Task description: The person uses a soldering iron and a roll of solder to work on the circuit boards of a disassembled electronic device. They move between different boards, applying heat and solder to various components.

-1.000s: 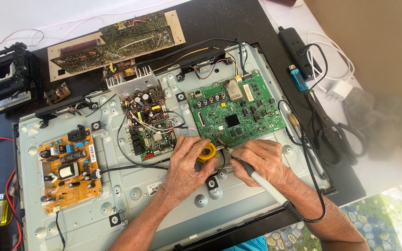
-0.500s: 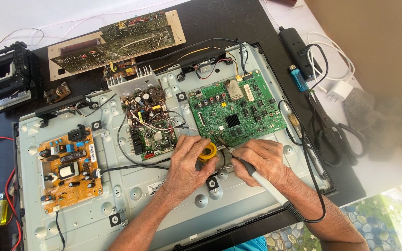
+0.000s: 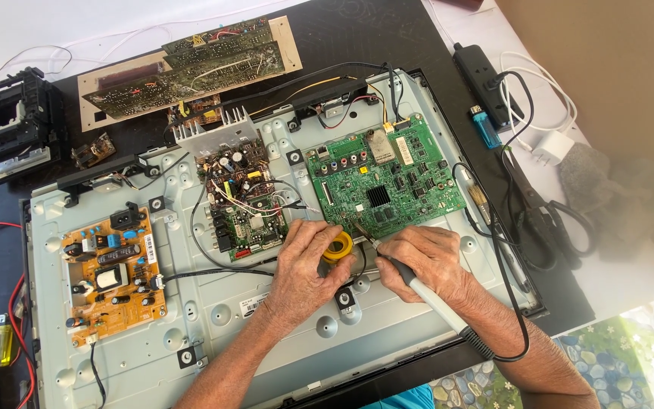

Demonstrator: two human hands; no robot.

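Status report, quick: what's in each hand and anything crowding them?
Left hand on yellow reel. Right hand grips soldering iron, tip at green board edge. Black wire beside left hand.

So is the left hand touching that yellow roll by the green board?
Touching. The head view shows the left hand with fingers curled round the yellow roll, no gap between them, just below the green board.

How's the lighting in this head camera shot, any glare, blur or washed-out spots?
Head view: bright, even daylight, sharp on both hands and the green circuit board; soft shadows under the left hand; the white surface at top left is overexposed; the far right edge looks hazy.
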